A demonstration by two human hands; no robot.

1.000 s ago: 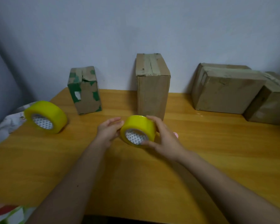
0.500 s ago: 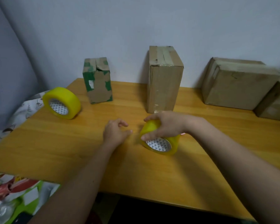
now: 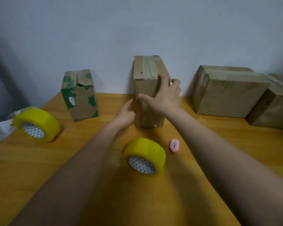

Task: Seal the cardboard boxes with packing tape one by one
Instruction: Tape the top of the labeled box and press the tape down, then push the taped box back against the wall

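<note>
At the far middle of the wooden counter, against the wall, stands the tall cardboard box, upright, tape across its top. The right hand grasps its near right edge, thumb on the front face. The left hand touches its left side with straight, released fingers. Near them lies a yellow tape roll, a pink cutter just right of it. A second tape roll lies at left, and a green-patched box stands beyond it.
</note>
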